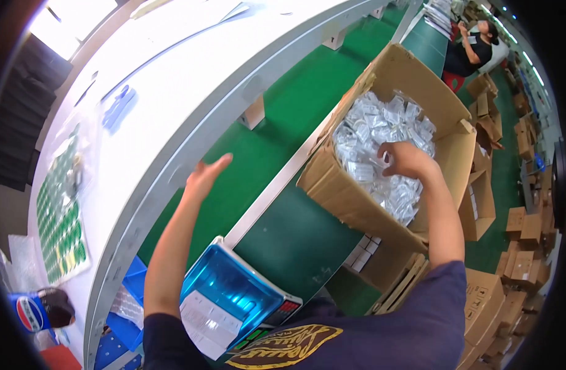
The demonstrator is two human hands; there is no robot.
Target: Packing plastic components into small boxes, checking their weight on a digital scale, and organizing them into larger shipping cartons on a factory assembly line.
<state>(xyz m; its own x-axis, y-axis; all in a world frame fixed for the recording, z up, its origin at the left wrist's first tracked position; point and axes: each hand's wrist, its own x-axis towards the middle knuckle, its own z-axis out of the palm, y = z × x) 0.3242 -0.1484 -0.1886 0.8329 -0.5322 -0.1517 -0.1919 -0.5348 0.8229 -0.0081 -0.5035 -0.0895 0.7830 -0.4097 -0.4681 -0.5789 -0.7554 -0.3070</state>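
My right hand reaches into a large open cardboard box on the right. Its fingers curl loosely over a heap of small clear plastic packets, with a gap between thumb and fingertips. What is inside the packets is too small to make out. My left hand hangs empty beside the metal edge of the white table, its thumb stretched to the right. Below and between my arms is a weighing scale with a shiny blue top and a keypad. A printed paper sheet lies on it.
The white table carries a green-and-white sheet of items and a dark drink bottle. The box rests over a green belt. Blue bins stand at lower left. Cardboard cartons line the right; a seated person is far off.
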